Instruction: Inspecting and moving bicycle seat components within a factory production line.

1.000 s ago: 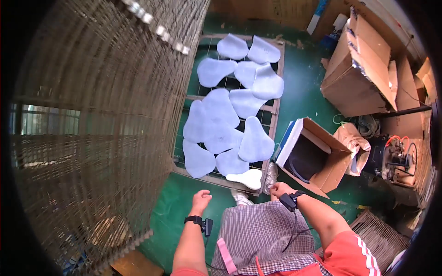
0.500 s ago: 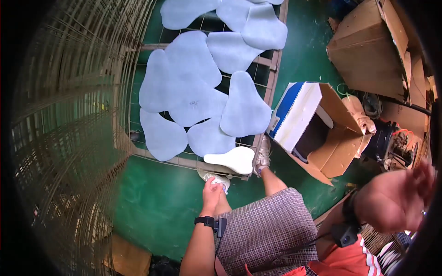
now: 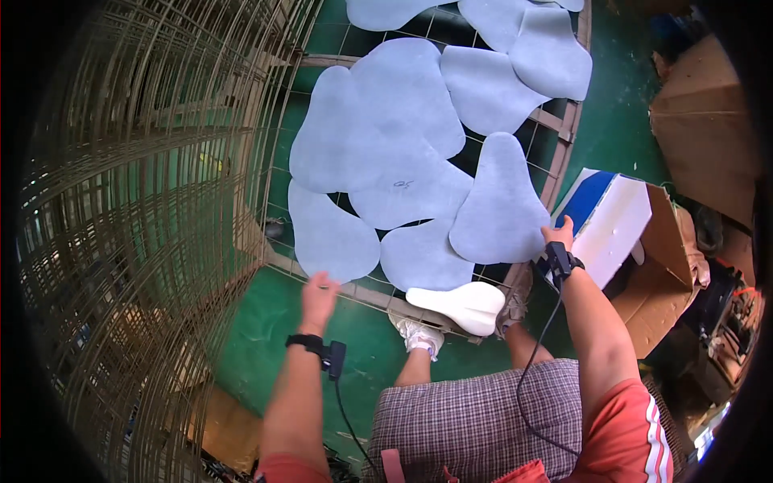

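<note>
Several light blue-grey, saddle-shaped sheets (image 3: 403, 121) lie overlapping on a metal grid rack in front of me. My right hand (image 3: 559, 231), thumb and forefinger apart, is at the lower right edge of the rightmost sheet (image 3: 498, 205); whether it touches is hard to make out. My left hand (image 3: 320, 296) is open, somewhat blurred, fingers reaching toward the bottom edge of the lower left sheet (image 3: 334, 241). It holds nothing that I can see. Between my hands, a white bicycle-saddle-shaped piece (image 3: 463, 306) rests on the rack's near edge.
The rack's frame (image 3: 555, 169) borders the sheets. Tall wire racks (image 3: 153, 201) stand close on my left. An open cardboard box (image 3: 620, 225) with a blue stripe sits to the right, with a bigger box (image 3: 704, 133) behind. A checked cloth (image 3: 483, 410) covers my lap.
My right hand has swung in from the far right to the rightmost sheet. My left hand has moved left and forward, toward the lower left sheet. The view has shifted; the sheets keep their arrangement.
</note>
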The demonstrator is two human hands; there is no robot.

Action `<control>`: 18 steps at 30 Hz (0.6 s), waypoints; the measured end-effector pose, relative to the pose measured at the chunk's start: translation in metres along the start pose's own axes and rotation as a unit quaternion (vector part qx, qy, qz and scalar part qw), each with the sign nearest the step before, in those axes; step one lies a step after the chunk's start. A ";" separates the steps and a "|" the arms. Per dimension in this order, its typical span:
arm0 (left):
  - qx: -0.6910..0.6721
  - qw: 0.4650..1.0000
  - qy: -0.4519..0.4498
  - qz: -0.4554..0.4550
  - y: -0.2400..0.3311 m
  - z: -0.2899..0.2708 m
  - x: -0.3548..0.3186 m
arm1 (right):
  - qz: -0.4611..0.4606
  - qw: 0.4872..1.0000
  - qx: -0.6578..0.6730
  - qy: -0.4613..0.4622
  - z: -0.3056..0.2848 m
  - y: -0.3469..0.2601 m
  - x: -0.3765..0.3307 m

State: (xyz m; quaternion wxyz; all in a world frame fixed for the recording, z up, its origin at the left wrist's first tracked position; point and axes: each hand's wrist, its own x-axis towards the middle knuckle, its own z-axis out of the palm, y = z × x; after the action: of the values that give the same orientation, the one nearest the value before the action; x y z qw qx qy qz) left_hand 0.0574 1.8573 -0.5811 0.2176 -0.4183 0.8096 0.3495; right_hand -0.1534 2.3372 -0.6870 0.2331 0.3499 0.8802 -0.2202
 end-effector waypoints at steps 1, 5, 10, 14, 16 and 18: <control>-0.027 0.998 0.040 -0.033 -0.020 -0.021 0.021 | -0.015 0.996 -0.001 -0.085 0.005 -0.003 0.005; -0.141 0.972 0.083 -0.168 -0.043 -0.045 0.060 | -0.099 0.990 -0.089 -0.041 0.010 -0.016 -0.005; -0.189 0.933 0.065 -0.299 -0.038 0.010 0.073 | -0.134 0.986 -0.095 0.006 -0.003 -0.037 0.002; -0.245 0.933 0.132 -0.229 -0.107 0.018 0.083 | -0.130 0.986 -0.098 -0.024 0.012 -0.050 -0.022; -0.349 0.917 0.117 -0.154 -0.119 0.020 0.088 | -0.154 0.982 -0.097 -0.059 0.011 -0.047 -0.027; -0.414 0.885 0.126 -0.170 -0.093 0.040 0.085 | -0.254 0.963 -0.087 -0.040 -0.005 -0.031 -0.018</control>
State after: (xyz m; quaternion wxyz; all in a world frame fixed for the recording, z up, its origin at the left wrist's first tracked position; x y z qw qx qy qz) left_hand 0.0900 1.8049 -0.6986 -0.0229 -0.6419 0.5283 0.5552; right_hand -0.1653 2.3104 -0.6663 0.2339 0.0845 0.9460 -0.2080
